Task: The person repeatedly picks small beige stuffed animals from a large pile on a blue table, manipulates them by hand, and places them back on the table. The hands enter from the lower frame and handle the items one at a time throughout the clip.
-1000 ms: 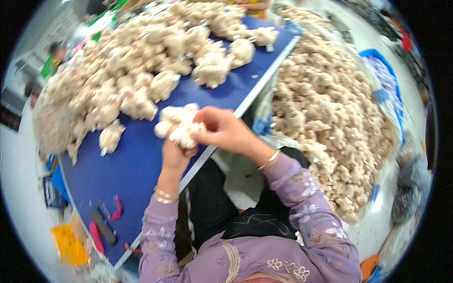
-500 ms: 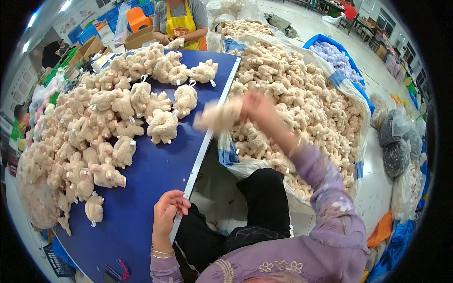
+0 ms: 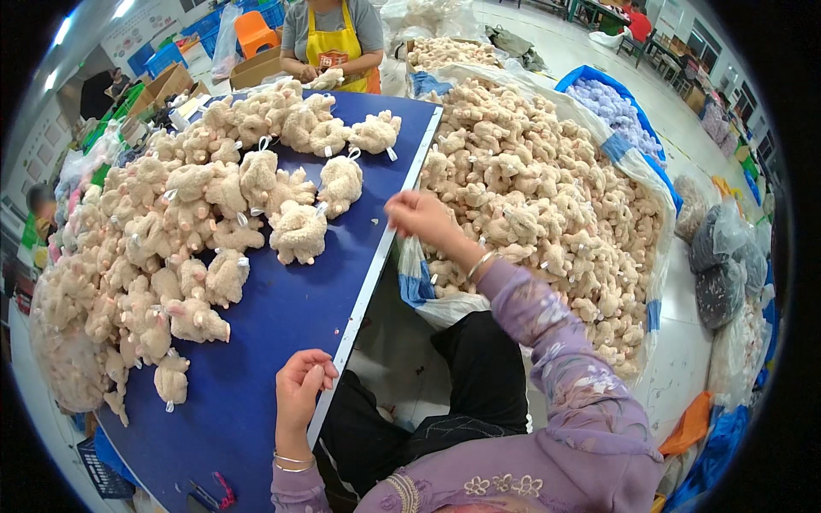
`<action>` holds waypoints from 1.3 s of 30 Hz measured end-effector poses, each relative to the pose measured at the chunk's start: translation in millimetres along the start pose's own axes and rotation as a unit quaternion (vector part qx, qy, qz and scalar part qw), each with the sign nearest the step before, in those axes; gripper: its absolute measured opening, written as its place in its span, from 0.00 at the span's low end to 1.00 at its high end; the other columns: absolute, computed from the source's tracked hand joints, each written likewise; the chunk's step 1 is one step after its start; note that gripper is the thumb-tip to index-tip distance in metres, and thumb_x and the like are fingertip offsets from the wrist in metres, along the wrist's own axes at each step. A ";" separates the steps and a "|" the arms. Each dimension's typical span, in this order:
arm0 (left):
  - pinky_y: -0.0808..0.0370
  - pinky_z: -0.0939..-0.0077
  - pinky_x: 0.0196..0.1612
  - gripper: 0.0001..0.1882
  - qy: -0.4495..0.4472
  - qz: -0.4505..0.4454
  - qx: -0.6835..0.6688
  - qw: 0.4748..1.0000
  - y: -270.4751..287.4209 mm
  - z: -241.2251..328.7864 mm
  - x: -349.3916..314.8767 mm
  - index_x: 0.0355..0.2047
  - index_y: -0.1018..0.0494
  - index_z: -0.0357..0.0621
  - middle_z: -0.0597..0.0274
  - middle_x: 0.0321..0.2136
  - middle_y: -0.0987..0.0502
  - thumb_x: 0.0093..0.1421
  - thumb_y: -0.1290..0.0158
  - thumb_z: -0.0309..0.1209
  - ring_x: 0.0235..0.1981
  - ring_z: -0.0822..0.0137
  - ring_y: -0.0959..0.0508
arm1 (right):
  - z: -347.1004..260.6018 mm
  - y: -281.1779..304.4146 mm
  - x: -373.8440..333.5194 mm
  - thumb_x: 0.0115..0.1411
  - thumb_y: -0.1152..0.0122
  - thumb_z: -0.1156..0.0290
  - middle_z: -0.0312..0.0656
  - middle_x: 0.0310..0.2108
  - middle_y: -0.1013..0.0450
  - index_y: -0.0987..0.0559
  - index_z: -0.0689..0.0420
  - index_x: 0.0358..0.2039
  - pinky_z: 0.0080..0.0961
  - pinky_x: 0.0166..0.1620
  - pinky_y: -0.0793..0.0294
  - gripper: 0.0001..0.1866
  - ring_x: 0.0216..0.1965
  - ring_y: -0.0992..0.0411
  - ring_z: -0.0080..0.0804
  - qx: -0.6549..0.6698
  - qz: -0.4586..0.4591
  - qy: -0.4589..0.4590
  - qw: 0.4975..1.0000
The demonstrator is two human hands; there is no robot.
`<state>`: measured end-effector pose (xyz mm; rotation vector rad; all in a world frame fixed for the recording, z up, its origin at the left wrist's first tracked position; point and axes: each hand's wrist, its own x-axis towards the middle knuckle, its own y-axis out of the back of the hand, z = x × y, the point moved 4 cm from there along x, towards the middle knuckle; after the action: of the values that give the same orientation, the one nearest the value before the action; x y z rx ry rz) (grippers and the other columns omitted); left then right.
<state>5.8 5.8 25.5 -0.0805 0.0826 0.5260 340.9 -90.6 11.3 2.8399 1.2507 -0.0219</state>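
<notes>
My left hand [image 3: 305,386] rests by the metal-trimmed edge of the blue table [image 3: 282,368], its fingers curled in and nothing visible in them. Over the same edge, farther off, my right hand [image 3: 416,217] is closed with the fingers bunched together; no toy shows in it. Nearest to it on the table are a cream plush toy [image 3: 298,232] and another plush toy [image 3: 340,184] with a white loop. A heap of similar fluffy toys [image 3: 184,192], many with small white tags, covers the table's left and far parts.
Right of the table stands a big white-and-blue woven sack [image 3: 417,278] full of cream toys. Behind it is a blue sack of lilac pieces [image 3: 609,107]. A person in a yellow apron [image 3: 329,34] works at the far end. Snips [image 3: 203,496] lie on the near table; dark bags [image 3: 717,286] sit right.
The cream toy that my right hand swung over the table edge is no longer in it. That hand has moved left and slightly nearer. My left-hand fingers have curled in more.
</notes>
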 end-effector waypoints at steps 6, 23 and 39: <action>0.39 0.88 0.22 0.08 -0.033 0.113 -0.008 0.993 11.4 0.0 2.9 0.31 0.27 0.37 0.66 0.20 0.28 0.65 0.52 0.27 0.18 0.82 0.34 | -6.3 -66.3 -46.7 0.63 0.46 0.70 0.34 0.23 0.27 0.25 0.63 0.32 0.17 0.30 0.31 0.09 0.26 0.31 0.17 -0.006 -0.037 0.090 0.995; 0.45 0.85 0.20 0.19 -0.106 0.189 0.030 0.976 32.0 -6.9 15.3 0.17 0.33 0.42 0.77 0.14 0.38 0.65 0.49 0.34 0.17 0.84 0.42 | -18.3 -168.4 -74.8 0.61 0.44 0.71 0.37 0.22 0.26 0.24 0.64 0.31 0.20 0.28 0.30 0.08 0.24 0.30 0.19 -0.061 -0.140 0.082 0.985; 0.39 0.86 0.20 0.13 -0.093 0.240 -0.138 0.957 43.7 -3.0 18.5 0.44 0.33 0.41 0.67 0.28 0.29 0.67 0.52 0.38 0.20 0.81 0.34 | -34.3 -183.8 -38.3 0.47 0.37 0.69 0.50 0.33 0.26 0.29 0.60 0.46 0.30 0.42 0.27 0.24 0.36 0.25 0.39 -0.149 -0.130 0.189 0.962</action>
<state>-0.5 52.3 18.3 -0.2872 -0.1610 1.0273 179.4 6.5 41.3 2.4747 1.5310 0.6704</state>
